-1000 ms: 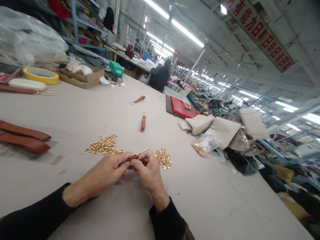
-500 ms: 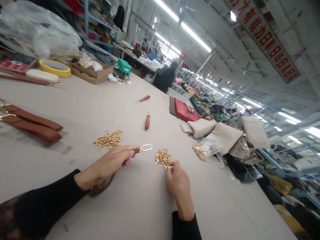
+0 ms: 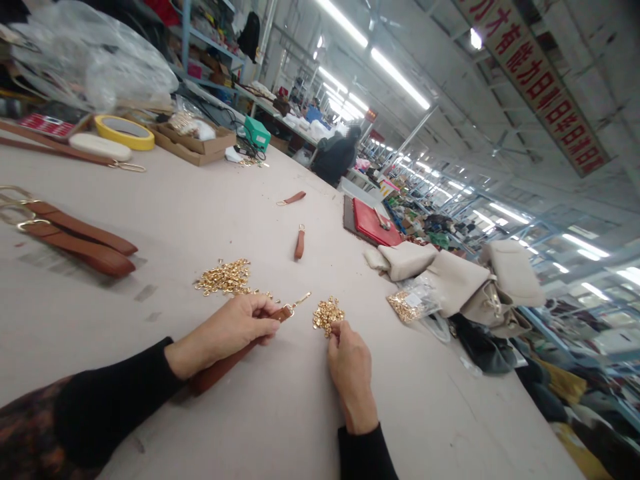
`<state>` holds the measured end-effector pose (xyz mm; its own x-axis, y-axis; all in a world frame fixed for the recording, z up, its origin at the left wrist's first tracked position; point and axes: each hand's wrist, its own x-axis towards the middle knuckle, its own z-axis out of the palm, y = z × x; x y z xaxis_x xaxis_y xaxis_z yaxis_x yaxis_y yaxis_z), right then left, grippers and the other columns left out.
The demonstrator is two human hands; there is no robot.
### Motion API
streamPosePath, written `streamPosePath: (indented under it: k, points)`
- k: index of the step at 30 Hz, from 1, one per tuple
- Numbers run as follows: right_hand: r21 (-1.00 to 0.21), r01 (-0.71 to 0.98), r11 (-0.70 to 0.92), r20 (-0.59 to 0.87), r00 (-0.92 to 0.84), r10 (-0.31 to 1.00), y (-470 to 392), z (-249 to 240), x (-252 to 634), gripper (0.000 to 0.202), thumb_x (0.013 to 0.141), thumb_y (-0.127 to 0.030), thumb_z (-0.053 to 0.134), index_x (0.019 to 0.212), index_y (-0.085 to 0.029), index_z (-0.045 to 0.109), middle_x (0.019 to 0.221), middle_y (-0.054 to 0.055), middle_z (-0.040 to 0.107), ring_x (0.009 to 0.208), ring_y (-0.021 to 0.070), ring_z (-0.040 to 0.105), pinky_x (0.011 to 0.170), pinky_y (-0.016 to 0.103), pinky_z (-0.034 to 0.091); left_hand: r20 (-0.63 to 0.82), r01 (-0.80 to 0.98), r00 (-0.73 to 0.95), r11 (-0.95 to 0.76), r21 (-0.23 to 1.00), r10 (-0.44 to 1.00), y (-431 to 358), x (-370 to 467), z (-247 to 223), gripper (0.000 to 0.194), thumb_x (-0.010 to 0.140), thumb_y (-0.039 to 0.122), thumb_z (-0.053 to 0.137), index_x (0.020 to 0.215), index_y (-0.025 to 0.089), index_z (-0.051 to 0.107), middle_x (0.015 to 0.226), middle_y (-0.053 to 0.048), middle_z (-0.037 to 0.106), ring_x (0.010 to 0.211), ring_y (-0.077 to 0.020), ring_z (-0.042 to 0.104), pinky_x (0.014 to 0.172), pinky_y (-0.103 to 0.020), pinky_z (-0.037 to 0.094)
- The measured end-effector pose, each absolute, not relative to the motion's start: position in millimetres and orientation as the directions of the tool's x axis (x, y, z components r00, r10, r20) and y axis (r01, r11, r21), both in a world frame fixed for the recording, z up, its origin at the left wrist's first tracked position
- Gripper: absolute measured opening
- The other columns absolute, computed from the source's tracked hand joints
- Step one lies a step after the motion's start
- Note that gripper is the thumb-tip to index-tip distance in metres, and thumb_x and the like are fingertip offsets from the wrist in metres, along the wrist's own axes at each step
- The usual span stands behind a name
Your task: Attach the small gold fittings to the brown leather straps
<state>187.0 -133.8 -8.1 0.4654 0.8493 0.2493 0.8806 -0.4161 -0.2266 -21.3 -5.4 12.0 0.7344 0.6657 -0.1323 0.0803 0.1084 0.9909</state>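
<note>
My left hand (image 3: 240,333) is closed around a brown leather strap (image 3: 225,368), whose loop hangs down below the palm. A gold clasp (image 3: 301,299) sticks out from the strap's end beyond my thumb. My right hand (image 3: 351,370) has its fingertips pinched together at the near edge of a small pile of gold studs (image 3: 328,313); whatever is between them is too small to make out. Beyond my left hand lies a second pile of small gold metal pieces (image 3: 223,277). Two short brown leather tabs (image 3: 299,244) with gold rings lie farther up the table.
Brown straps (image 3: 83,248) lie at the left. Yellow tape (image 3: 125,133), a cardboard box (image 3: 195,143) and a green box (image 3: 257,135) stand at the back left. A bag of gold pieces (image 3: 405,305), beige bags (image 3: 453,280) and a red folder (image 3: 375,223) line the right edge. A person (image 3: 335,157) sits beyond.
My left hand has turned the strap, so the clasp now shows edge-on and tilts upward. My right hand stays at the stud pile, its fingers shifted slightly. The view has shifted a little.
</note>
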Motion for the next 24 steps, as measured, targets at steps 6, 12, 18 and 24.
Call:
streamPosePath:
  k: [6,12,18,24]
  points:
    - [-0.574,0.75,-0.329,0.179,0.506,0.844,-131,-4,193,0.009,0.084,-0.016,0.05,0.089,-0.018,0.058,0.083,0.004,0.066,0.075,0.0187,0.06,0.071,0.03,0.043,-0.122,0.054,0.747,0.123,0.991,0.654,-11,-20,22,0.025,0.069,0.039,0.06,0.073,0.015,0.058,0.062,-0.001,0.057,0.058,-0.0165,0.052,0.055,-0.024,0.04]
    - [-0.768,0.631,0.112,0.399,0.334,0.854,-125,10,149,0.006,0.089,-0.023,0.057,0.088,-0.018,0.06,0.082,0.002,0.062,0.079,0.0144,0.059,0.073,0.025,0.046,-0.036,0.027,0.759,0.024,0.999,0.65,-16,-21,16,0.028,0.079,0.042,0.055,0.078,0.014,0.059,0.065,-0.001,0.058,0.06,-0.0184,0.055,0.058,-0.027,0.043]
    - [-0.604,0.713,0.357,0.624,0.144,0.768,-111,10,113,0.014,0.088,-0.006,0.055,0.089,-0.02,0.059,0.088,0.0,0.064,0.087,0.0114,0.061,0.081,0.023,0.046,0.149,0.045,0.676,-0.242,0.969,0.722,-20,-20,13,0.019,0.082,0.029,0.049,0.08,0.015,0.063,0.072,-0.001,0.06,0.066,-0.0176,0.052,0.06,-0.027,0.037]
    - [-0.501,0.79,0.354,0.684,0.111,0.721,-109,12,116,0.018,0.086,-0.002,0.054,0.088,-0.02,0.059,0.088,-0.001,0.066,0.087,0.0107,0.062,0.081,0.023,0.047,0.15,-0.007,0.684,-0.199,0.98,0.714,-24,-19,11,0.019,0.084,0.027,0.049,0.083,0.015,0.064,0.071,-0.001,0.06,0.066,-0.0171,0.053,0.061,-0.026,0.039]
